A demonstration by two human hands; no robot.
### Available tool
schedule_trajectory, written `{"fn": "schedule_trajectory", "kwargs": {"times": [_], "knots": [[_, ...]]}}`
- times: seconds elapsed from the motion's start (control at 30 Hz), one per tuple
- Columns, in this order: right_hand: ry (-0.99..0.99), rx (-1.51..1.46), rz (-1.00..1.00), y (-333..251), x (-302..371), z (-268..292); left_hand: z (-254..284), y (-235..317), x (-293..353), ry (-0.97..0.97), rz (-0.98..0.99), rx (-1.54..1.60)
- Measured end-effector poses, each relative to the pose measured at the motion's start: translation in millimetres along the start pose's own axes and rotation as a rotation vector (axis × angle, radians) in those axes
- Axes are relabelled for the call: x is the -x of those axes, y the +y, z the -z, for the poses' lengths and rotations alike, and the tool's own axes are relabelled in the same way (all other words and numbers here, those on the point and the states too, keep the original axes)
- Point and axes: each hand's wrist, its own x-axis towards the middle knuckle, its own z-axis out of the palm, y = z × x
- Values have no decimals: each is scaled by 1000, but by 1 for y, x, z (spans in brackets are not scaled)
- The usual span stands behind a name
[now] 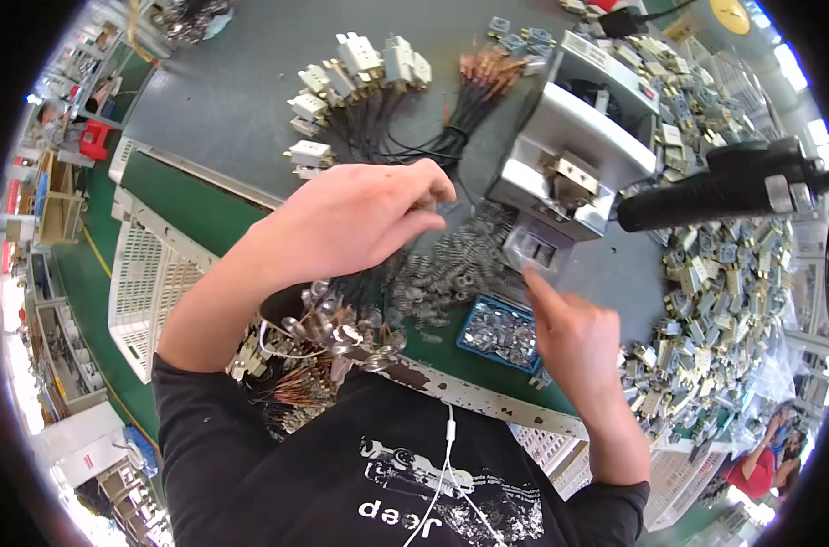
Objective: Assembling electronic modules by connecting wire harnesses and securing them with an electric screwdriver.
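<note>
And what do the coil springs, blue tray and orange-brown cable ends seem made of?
Coil springs: likely steel, with a grey metallic sheen.
Blue tray: probably plastic, evenly coloured, smooth-looking.
Orange-brown cable ends: possibly copper, judging by their tone; finish too small to tell.

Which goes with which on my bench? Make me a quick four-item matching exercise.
1. Blue tray
2. Coil springs
3. Black cable bundle
4. Right hand

A. Copper-coloured ends
B. Fingers near the metal machine
C. Filled with small metal pieces
D. Grey, heaped loose

Pairs: 1-C, 2-D, 3-A, 4-B
</note>
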Motion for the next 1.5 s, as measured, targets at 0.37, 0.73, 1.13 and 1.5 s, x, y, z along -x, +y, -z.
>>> {"fn": "schedule_trajectory", "kwargs": {"times": [0.37,0.73,1.13,1.5], "knots": [[383,84,-166,74,19,24,-60,-8,-39,-235,-431,-332],[484,235,-334,151,49,22,-52,1,-39,-234,-431,-263],[370,-1058,-194,73,32,14,-1,12,-20,214,-371,386],[285,-188,131,47,-17,-42,-9,-19,-31,279,-162,268]]}}
